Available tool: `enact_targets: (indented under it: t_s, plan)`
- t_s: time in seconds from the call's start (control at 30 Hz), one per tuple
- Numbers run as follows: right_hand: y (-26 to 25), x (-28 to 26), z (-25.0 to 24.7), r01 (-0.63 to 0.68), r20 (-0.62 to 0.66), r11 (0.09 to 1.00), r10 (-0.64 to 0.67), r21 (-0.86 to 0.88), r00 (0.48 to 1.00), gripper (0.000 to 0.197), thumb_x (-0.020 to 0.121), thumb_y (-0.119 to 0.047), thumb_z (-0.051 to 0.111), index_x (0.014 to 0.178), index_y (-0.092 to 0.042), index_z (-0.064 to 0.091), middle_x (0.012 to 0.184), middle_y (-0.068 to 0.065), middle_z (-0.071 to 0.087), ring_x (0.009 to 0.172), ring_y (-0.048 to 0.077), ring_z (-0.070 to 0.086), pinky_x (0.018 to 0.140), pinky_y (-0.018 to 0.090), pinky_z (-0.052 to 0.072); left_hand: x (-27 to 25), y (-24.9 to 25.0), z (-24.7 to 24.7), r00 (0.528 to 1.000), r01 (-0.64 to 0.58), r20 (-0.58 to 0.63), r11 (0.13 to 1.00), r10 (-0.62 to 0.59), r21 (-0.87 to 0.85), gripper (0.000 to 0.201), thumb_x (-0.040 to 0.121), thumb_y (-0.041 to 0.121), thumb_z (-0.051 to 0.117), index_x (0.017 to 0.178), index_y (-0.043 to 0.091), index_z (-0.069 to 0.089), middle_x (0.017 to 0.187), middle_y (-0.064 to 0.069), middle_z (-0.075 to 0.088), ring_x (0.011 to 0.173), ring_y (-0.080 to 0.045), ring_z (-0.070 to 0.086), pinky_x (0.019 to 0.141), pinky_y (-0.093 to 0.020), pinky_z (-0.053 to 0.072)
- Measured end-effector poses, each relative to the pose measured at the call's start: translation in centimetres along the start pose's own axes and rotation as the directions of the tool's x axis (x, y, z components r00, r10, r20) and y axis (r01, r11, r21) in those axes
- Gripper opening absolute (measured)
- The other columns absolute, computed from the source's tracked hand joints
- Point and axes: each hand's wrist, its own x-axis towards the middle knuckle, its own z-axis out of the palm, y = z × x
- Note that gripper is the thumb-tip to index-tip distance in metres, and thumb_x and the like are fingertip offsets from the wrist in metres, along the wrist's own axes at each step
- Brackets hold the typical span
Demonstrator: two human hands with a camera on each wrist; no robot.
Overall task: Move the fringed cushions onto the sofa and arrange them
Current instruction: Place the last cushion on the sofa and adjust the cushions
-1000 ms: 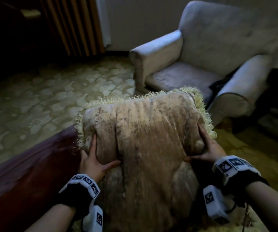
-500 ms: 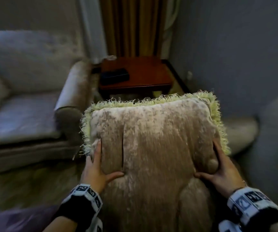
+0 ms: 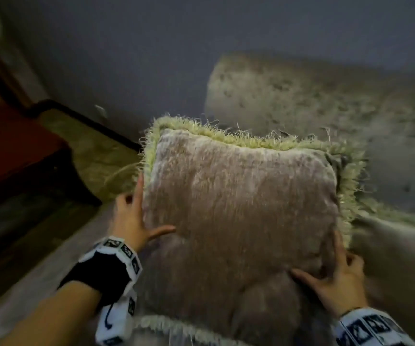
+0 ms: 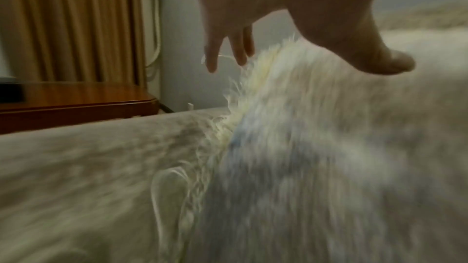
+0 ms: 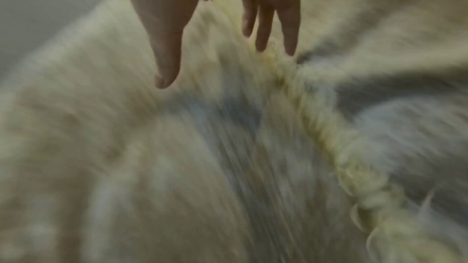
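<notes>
A tan plush cushion with a pale yellow-green fringe (image 3: 239, 208) stands upright in front of me, in front of the grey sofa's backrest (image 3: 326, 103). My left hand (image 3: 146, 213) holds its left edge, thumb on the front face and index finger along the fringe. My right hand (image 3: 326, 270) holds the lower right edge the same way and dents the fabric. In the left wrist view my left hand (image 4: 309, 61) has its thumb on the cushion (image 4: 329, 147). In the right wrist view my right hand (image 5: 215, 63) straddles the fringe of the cushion (image 5: 177, 147). Another fringed edge (image 3: 176, 328) shows below.
A dark red wooden side table (image 3: 14, 151) stands at the left, against the wall beside the sofa's arm (image 4: 76, 167). Tan curtains (image 4: 70, 23) hang behind the table. Patterned floor (image 3: 96, 151) shows between the table and the sofa. Both wrist views are motion-blurred.
I have turned from the armchair, past the side table, to face the sofa. The cushion stayed between both hands and is now close to the backrest.
</notes>
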Motion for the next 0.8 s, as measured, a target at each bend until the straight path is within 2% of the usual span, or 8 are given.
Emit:
enact_targets:
  t_s: [0.1,0.2,0.27,0.4,0.47,0.6,0.7,0.8]
  plan:
    - [1.5,-0.4,1.7,0.016,-0.093,0.999,-0.020,-0.047,0.995,0.121,0.051,-0.033,0.088,0.131,-0.049,-0.001,0.141,0.021,0.019,0.130,0.041,0.031,0.115,0.045,0.026,4.0,0.3,2.5,0.969,-0.245,0.048,0.939,0.240,0.243,0.132,0.046,0.071,0.071,0.144,0.039,-0.011,0.153,-0.018,0.016,0.139,-0.037,0.021,0.111,-0.056,0.028]
    - [0.4,0.9,3.7,0.100,-0.059,0.991,-0.105,-0.088,0.993,0.122,0.054,-0.040,0.085,0.131,-0.053,-0.008,0.153,0.016,0.002,0.143,0.032,0.014,0.118,0.040,0.017,7.3,2.3,5.1,0.825,-0.560,0.215,0.707,0.522,0.432,0.127,0.043,0.088,0.047,0.135,0.046,-0.030,0.157,-0.007,-0.006,0.146,-0.031,0.002,0.112,-0.061,0.015]
    - [-0.6,1.9,5.8,0.075,-0.010,0.986,-0.078,-0.150,0.997,0.121,0.060,-0.048,0.079,0.128,-0.057,-0.020,0.155,0.012,-0.010,0.146,0.029,0.001,0.119,0.042,0.014,8.0,3.6,6.8,0.757,-0.653,0.369,0.603,0.540,0.458,0.131,0.046,0.084,0.055,0.122,0.048,-0.046,0.150,0.000,-0.028,0.142,-0.024,-0.019,0.113,-0.060,0.001]
    - [-0.7,3.6,8.9,-0.011,-0.016,0.967,0.008,-0.254,1.000,0.115,0.068,-0.060,0.066,0.120,-0.053,-0.036,0.155,0.014,-0.015,0.145,0.030,-0.006,0.117,0.046,0.014,8.8,4.1,10.5,0.777,-0.628,0.440,0.525,0.449,0.574,0.132,0.053,0.084,0.053,0.110,0.041,-0.058,0.139,-0.001,-0.046,0.136,-0.023,-0.035,0.112,-0.061,-0.012]
    - [0.1,3.5,9.0,0.008,-0.049,0.977,-0.019,-0.215,0.999,0.114,0.066,-0.060,0.067,0.127,-0.051,-0.028,0.156,0.015,-0.008,0.145,0.031,-0.001,0.117,0.046,0.015,9.0,4.1,10.8,0.768,-0.639,0.434,0.518,0.471,0.568,0.133,0.048,0.085,0.053,0.119,0.042,-0.051,0.145,-0.002,-0.039,0.138,-0.023,-0.029,0.110,-0.064,-0.006]
    - [3.1,1.6,8.0,-0.064,-0.231,0.995,0.043,-0.082,0.972,0.123,0.048,-0.060,0.077,0.141,-0.047,-0.002,0.139,0.023,0.030,0.127,0.040,0.033,0.108,0.049,0.031,10.7,5.7,8.0,0.721,-0.688,0.352,0.554,0.597,0.469,0.130,0.034,0.082,0.064,0.133,0.059,-0.017,0.148,-0.011,0.033,0.131,-0.033,0.033,0.099,-0.060,0.031]
    - [4.5,0.9,7.0,-0.160,-0.110,0.976,0.145,-0.145,0.983,0.132,0.048,-0.062,0.077,0.139,-0.049,-0.018,0.129,0.021,0.034,0.119,0.037,0.036,0.105,0.045,0.032,14.2,8.7,4.6,0.731,-0.683,0.365,0.606,0.577,0.408,0.127,0.026,0.087,0.052,0.119,0.066,-0.032,0.147,-0.014,0.029,0.132,-0.035,0.029,0.105,-0.054,0.026]
    - [4.2,2.5,6.3,-0.144,0.074,0.949,0.171,-0.281,0.983,0.127,0.051,-0.073,0.067,0.124,-0.048,-0.034,0.140,0.019,0.027,0.130,0.035,0.028,0.112,0.042,0.025,16.9,11.0,4.1,0.662,-0.747,0.515,0.418,0.545,0.518,0.138,0.010,0.097,0.034,0.119,0.058,-0.041,0.156,-0.012,0.012,0.144,-0.031,0.009,0.114,-0.055,0.010]
